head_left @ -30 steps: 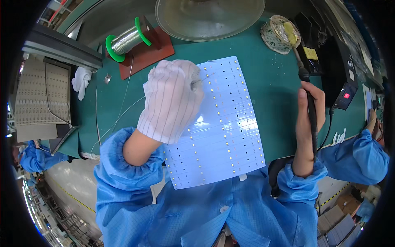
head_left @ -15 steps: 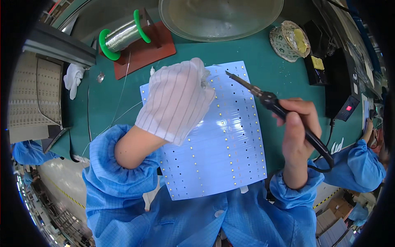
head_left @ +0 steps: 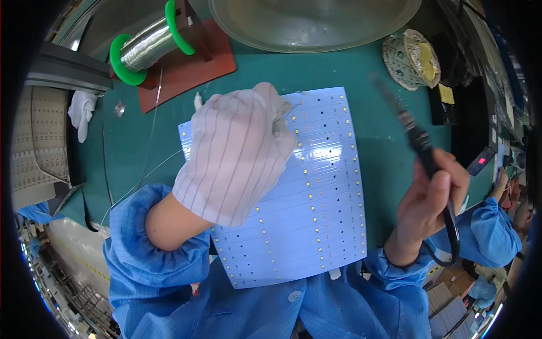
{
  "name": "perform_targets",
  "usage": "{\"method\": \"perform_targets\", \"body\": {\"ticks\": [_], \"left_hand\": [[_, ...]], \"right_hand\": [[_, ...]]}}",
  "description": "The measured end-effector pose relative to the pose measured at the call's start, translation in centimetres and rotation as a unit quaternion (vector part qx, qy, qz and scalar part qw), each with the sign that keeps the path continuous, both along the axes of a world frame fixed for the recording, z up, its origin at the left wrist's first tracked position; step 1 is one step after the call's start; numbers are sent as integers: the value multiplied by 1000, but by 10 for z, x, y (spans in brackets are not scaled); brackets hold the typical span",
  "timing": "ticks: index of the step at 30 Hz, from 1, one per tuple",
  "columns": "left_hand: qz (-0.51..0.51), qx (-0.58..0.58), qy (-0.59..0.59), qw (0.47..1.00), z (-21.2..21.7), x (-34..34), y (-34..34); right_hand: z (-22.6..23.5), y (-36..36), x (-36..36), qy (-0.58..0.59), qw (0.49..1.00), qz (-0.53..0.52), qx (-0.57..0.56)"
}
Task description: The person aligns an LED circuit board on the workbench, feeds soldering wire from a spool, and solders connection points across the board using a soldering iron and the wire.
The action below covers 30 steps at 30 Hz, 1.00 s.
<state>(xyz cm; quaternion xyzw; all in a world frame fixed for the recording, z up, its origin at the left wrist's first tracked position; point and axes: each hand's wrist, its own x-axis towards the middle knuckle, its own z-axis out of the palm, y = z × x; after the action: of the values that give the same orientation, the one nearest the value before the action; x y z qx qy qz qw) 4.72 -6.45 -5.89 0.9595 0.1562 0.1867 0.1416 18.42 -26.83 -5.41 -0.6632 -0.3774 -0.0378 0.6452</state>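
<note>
Over LED panel (head_left: 316, 192): R hand (head_left: 429, 203) w/ soldering iron (head_left: 415, 138)

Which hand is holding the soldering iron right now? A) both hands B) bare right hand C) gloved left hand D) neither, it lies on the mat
B: the bare right hand grips the soldering iron raised above the green mat, while the gloved left hand rests on the white LED panel.

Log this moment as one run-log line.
left hand: white striped glove, resting on pale blue LED strip panel | right hand: bare, holding black soldering iron clear of panel
</note>
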Motion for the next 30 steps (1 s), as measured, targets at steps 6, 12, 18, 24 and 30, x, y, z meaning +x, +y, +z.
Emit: {"method": "perform_targets", "body": {"ticks": [6, 12, 18, 24, 30], "left_hand": [[0, 5, -13, 1000, 3, -4, -2], [-19, 93, 53, 994, 7, -1, -4], [-17, 151, 63, 986, 0, -11, -5], [-30, 93, 24, 995, -7, -1, -4], [5, 99, -21, 995, -8, -9, -7]], "right_hand": [[10, 6, 13, -59, 959, -137, -241], [18, -24, 3, 39, 999, 5, -35], [11, 15, -19, 138, 981, 115, -69], [-2, 16, -11, 126, 979, 134, -85], [-2, 22, -15, 149, 973, 154, -84]]}}
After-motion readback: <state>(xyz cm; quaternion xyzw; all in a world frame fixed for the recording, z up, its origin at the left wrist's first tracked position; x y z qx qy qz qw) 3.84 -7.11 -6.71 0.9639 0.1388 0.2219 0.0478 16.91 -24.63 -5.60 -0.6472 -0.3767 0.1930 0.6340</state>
